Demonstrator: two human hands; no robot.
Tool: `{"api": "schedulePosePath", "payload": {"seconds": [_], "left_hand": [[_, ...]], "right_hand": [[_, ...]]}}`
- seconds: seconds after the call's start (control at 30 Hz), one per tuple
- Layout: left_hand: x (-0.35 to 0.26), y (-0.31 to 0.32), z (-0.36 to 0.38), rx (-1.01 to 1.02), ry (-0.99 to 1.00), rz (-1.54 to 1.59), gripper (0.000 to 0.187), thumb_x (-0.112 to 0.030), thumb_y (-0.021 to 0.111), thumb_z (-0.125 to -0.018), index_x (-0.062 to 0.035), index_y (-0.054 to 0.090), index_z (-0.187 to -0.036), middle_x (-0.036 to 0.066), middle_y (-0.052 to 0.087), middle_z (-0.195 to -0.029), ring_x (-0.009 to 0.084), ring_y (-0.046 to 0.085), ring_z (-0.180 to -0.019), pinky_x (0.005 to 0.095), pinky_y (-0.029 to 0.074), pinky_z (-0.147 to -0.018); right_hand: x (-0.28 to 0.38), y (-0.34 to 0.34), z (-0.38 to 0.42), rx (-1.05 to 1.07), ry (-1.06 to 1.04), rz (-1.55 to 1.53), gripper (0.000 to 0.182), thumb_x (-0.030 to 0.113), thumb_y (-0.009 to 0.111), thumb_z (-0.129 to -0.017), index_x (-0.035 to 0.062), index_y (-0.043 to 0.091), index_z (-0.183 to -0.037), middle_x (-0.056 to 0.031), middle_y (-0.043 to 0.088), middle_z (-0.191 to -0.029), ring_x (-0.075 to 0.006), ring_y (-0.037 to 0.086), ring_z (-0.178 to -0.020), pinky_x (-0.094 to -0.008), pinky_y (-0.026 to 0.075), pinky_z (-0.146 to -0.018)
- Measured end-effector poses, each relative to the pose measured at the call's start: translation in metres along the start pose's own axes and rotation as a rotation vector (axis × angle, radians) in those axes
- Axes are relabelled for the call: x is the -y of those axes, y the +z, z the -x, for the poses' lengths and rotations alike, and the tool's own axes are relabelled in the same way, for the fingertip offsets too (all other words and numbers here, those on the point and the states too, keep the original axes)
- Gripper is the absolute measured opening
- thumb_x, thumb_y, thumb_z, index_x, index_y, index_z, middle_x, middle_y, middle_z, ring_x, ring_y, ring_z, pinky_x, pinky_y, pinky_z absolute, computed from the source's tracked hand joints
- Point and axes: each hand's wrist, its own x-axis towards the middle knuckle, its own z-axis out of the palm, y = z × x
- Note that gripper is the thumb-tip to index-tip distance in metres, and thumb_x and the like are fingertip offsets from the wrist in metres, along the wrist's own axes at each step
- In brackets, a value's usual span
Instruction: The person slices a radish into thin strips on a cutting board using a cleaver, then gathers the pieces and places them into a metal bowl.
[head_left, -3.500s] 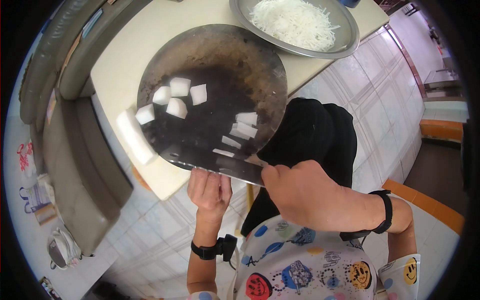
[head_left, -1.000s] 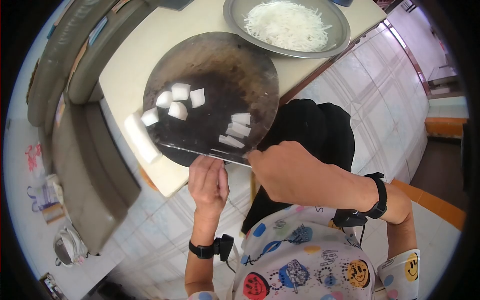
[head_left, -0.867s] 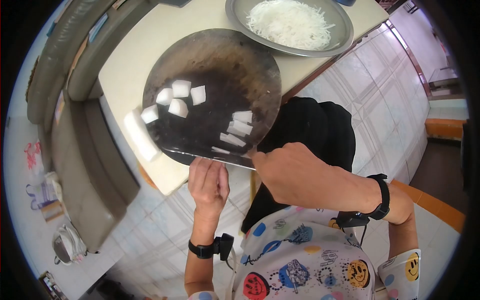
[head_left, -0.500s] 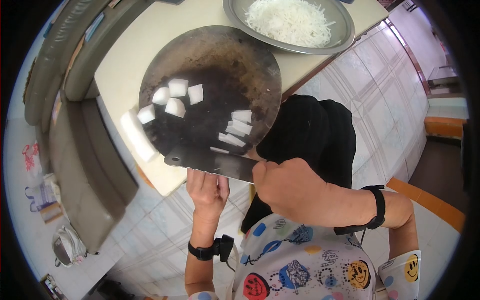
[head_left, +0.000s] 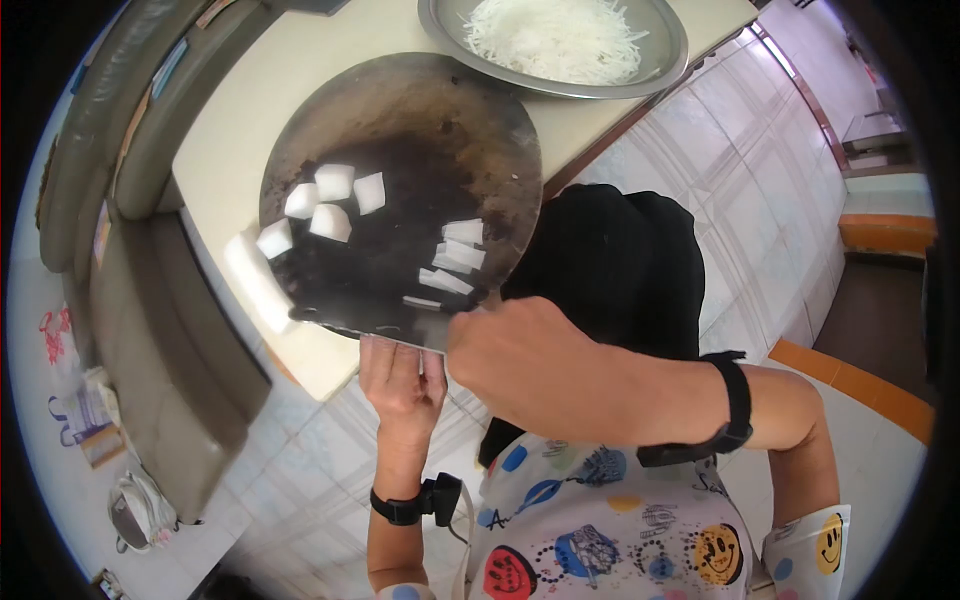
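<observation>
My right hand (head_left: 510, 365) is wrapped round the handle of a cleaver (head_left: 425, 328), its broad blade low over the near edge of a round, dark-stained chopping board (head_left: 490, 120). Close behind the blade, my left hand (head_left: 400, 378) has its fingers bent and together; the blade hides the fingertips and whatever they hold. Thin white slices (head_left: 460, 255) lie on the board's right part, beyond the blade. Several white chunks (head_left: 330, 223) sit at its left, and a longer peeled white piece, like radish (head_left: 257, 280), rests against its left edge.
A metal bowl (head_left: 655, 78) of white shreds (head_left: 555, 40) stands on the cream table (head_left: 225, 150) at the far side. A grey sofa (head_left: 165, 330) is at the left. Tiled floor (head_left: 690, 150) and black trousers (head_left: 610, 260) show at the right.
The view has shifted slightly, moving the board and bowl left in the picture. The cleaver has come down a little at the board's near edge, and my left hand stays behind it.
</observation>
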Motion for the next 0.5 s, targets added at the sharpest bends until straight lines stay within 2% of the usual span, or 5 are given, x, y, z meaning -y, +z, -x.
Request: {"api": "schedulePosePath", "payload": {"seconds": [0.17, 0.23, 0.27, 0.4, 0.5], "left_hand": [[-0.005, -0.001, 0.0, -0.002, -0.043, -0.003, 0.024, 0.011, 0.067, -0.069, 0.0041, 0.067, -0.092, 0.017, 0.064, -0.099, 0.0351, 0.062, -0.09, 0.0395, 0.052, -0.079], [-0.007, 0.005, -0.001, -0.093, -0.024, 0.005, 0.022, 0.012, 0.067, -0.071, 0.0038, 0.067, -0.092, 0.016, 0.064, -0.098, 0.0336, 0.062, -0.092, 0.0385, 0.051, -0.079], [-0.008, 0.007, 0.0, -0.121, -0.046, 0.001, 0.021, 0.011, 0.069, -0.073, 0.0037, 0.067, -0.092, 0.015, 0.064, -0.098, 0.0328, 0.063, -0.092, 0.038, 0.051, -0.08], [-0.012, 0.01, 0.0, -0.196, -0.089, -0.012, 0.021, 0.01, 0.07, -0.073, 0.0035, 0.066, -0.092, 0.015, 0.064, -0.098, 0.0327, 0.062, -0.091, 0.0379, 0.051, -0.079], [-0.013, 0.008, 0.001, -0.201, -0.104, -0.047, 0.021, 0.009, 0.071, -0.073, 0.0027, 0.066, -0.093, 0.015, 0.064, -0.098, 0.0324, 0.062, -0.091, 0.0384, 0.051, -0.079]], "right_hand": [[-0.011, -0.004, -0.005, -0.018, 0.085, 0.011, 0.01, 0.005, 0.063, -0.068, -0.0039, 0.06, -0.07, -0.0179, 0.06, -0.071, -0.0331, 0.064, -0.061, -0.0383, 0.051, -0.054], [-0.019, -0.015, -0.005, 0.19, 0.188, -0.014, 0.012, 0.006, 0.06, -0.073, -0.0048, 0.064, -0.077, -0.0227, 0.065, -0.077, -0.0397, 0.066, -0.074, -0.0447, 0.053, -0.065], [-0.025, -0.008, 0.001, 0.104, 0.151, -0.078, 0.013, 0.006, 0.058, -0.076, -0.006, 0.062, -0.074, -0.0258, 0.063, -0.076, -0.0424, 0.065, -0.075, -0.0469, 0.052, -0.067], [-0.021, -0.016, 0.005, -0.034, 0.297, -0.227, 0.018, 0.009, 0.057, -0.079, -0.0065, 0.061, -0.071, -0.029, 0.062, -0.075, -0.0434, 0.064, -0.077, -0.047, 0.052, -0.067], [-0.029, -0.015, 0.005, -0.081, 0.322, -0.371, 0.025, 0.01, 0.053, -0.085, -0.0078, 0.058, -0.068, -0.0241, 0.059, -0.063, -0.0359, 0.064, -0.061, -0.0421, 0.051, -0.058]]}}
